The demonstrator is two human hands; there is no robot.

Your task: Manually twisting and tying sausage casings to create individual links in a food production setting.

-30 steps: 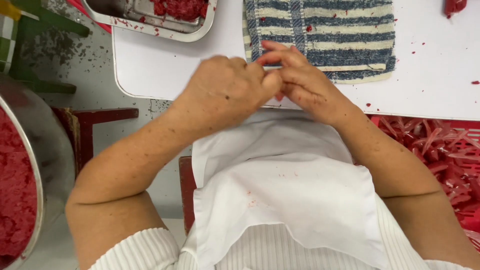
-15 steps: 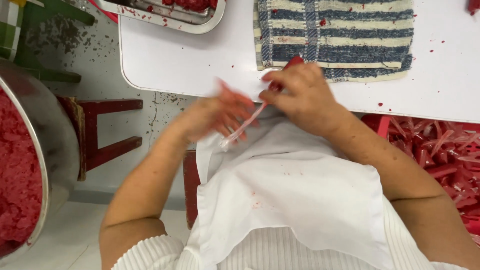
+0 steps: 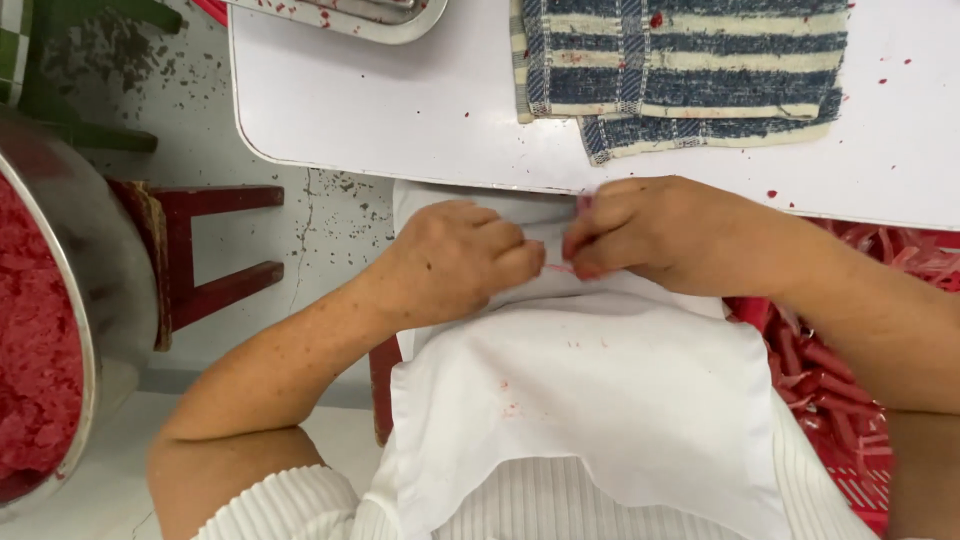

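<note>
crosswise, thin red strip (image 3: 558,267) between fingers (image 3: 530,262)

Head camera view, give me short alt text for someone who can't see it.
Two bare hands, left hand and right hand, meet over a white apron, pinching a thin pink strip between their fingertips. Above lies a white table with a striped towel; a metal bowl of red bits stands left.

Looking like a small food-prep workroom: big steel bowl (image 3: 70,300) of red minced stuff sitting far left of the hands, red-flecked white tabletop (image 3: 400,110) and metal tray (image 3: 350,18) lying beyond them, white apron (image 3: 600,400) hanging below.
</note>
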